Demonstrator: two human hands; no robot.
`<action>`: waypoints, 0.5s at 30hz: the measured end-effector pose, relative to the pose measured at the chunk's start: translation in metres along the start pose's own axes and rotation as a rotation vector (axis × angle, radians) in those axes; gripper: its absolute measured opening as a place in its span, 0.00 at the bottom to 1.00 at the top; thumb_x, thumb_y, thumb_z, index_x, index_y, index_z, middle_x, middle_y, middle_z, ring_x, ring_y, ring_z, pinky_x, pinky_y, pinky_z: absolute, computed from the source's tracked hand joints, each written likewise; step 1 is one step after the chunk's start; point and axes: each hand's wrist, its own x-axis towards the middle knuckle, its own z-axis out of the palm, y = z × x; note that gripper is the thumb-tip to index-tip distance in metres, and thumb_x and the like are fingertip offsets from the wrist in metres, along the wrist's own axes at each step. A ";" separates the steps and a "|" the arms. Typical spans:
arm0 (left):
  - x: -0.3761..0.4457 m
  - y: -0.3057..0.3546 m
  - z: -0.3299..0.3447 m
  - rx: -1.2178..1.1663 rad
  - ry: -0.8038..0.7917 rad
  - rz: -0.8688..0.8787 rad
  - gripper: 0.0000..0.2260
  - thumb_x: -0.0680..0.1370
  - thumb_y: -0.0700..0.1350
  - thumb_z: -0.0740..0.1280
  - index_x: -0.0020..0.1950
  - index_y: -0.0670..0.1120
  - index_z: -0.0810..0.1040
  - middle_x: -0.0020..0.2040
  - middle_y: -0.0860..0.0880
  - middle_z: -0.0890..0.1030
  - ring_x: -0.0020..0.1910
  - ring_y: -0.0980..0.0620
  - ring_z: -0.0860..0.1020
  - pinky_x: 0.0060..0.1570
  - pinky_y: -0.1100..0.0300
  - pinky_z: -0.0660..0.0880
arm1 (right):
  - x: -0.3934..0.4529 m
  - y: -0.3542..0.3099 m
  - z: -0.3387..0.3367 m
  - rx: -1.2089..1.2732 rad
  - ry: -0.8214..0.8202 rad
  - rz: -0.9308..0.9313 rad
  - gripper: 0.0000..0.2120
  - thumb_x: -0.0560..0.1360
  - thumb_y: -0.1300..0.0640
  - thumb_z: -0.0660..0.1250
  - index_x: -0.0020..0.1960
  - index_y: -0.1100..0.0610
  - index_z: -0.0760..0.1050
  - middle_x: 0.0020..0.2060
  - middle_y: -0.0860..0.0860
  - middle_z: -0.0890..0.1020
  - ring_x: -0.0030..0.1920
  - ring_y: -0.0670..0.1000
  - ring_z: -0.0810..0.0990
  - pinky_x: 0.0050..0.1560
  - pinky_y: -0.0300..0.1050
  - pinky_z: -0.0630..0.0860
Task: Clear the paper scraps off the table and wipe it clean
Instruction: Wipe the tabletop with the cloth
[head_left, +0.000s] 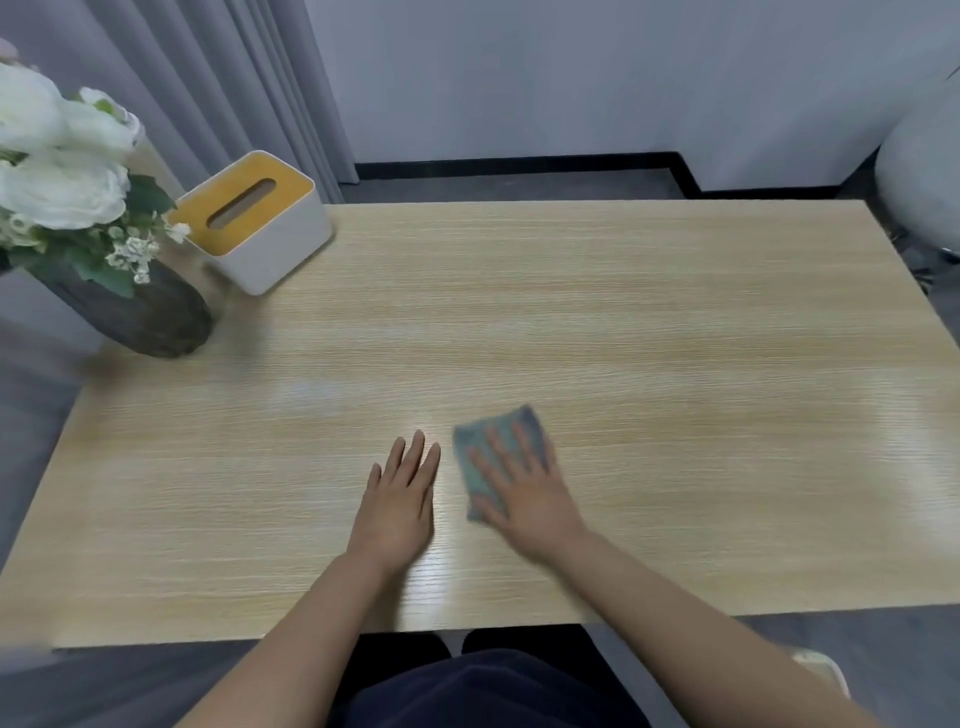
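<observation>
A light wooden table (623, 322) fills the view. My right hand (527, 493) lies flat with spread fingers on a grey-green cloth (478, 483), pressing it onto the tabletop near the front middle; the hand and cloth are motion-blurred. Just to its left, my left hand (400, 499) rests flat on the bare wood with straight fingers and holds nothing. No paper scraps show on the table.
A white tissue box with a yellow lid (260, 223) stands at the back left. A dark vase of white flowers (130, 306) sits at the left edge. Grey curtains hang behind, and a pale rounded seat (919, 171) is beyond the right corner.
</observation>
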 end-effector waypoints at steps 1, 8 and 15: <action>-0.001 0.000 -0.001 -0.019 -0.002 0.005 0.24 0.83 0.46 0.48 0.78 0.51 0.44 0.77 0.52 0.40 0.76 0.50 0.38 0.73 0.51 0.42 | -0.009 -0.007 0.005 -0.032 -0.014 -0.082 0.29 0.79 0.36 0.39 0.76 0.47 0.54 0.75 0.50 0.60 0.76 0.55 0.46 0.69 0.61 0.48; -0.005 0.001 -0.001 -0.001 -0.011 -0.002 0.25 0.82 0.43 0.48 0.78 0.50 0.44 0.77 0.51 0.39 0.76 0.49 0.37 0.73 0.50 0.41 | 0.001 0.060 -0.013 -0.004 0.011 0.143 0.40 0.69 0.28 0.26 0.76 0.44 0.43 0.77 0.47 0.49 0.74 0.48 0.38 0.72 0.52 0.37; -0.012 -0.004 0.004 0.005 -0.006 0.032 0.24 0.83 0.45 0.47 0.78 0.50 0.44 0.78 0.50 0.39 0.76 0.49 0.37 0.73 0.51 0.41 | -0.011 0.013 -0.013 0.107 -0.023 0.246 0.42 0.65 0.28 0.20 0.75 0.45 0.35 0.74 0.46 0.35 0.74 0.53 0.32 0.71 0.56 0.30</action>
